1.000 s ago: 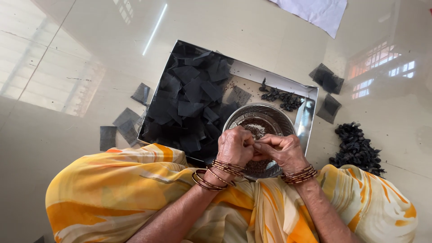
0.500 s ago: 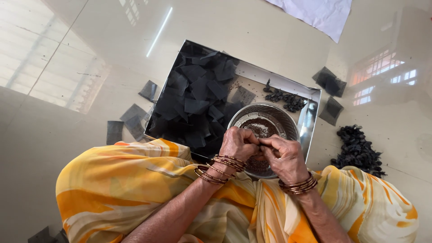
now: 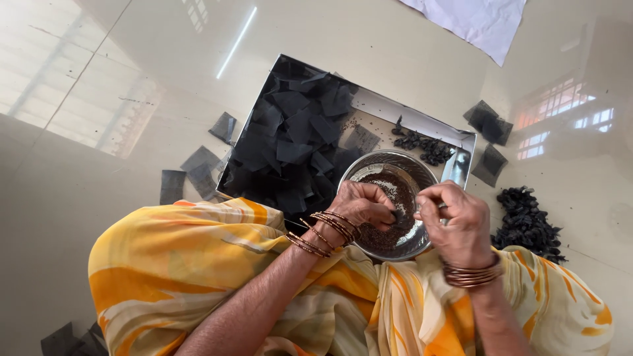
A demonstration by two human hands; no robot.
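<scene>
Both hands work over the steel bowl; left hand pinches a small dark piece; right hand curls narrow, its contents unclear; tray at twelve o'clock

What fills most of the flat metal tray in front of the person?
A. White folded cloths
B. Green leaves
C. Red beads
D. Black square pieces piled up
D: the tray is mostly covered by a heap of black square pieces, beside the steel bowl under both hands.
</scene>
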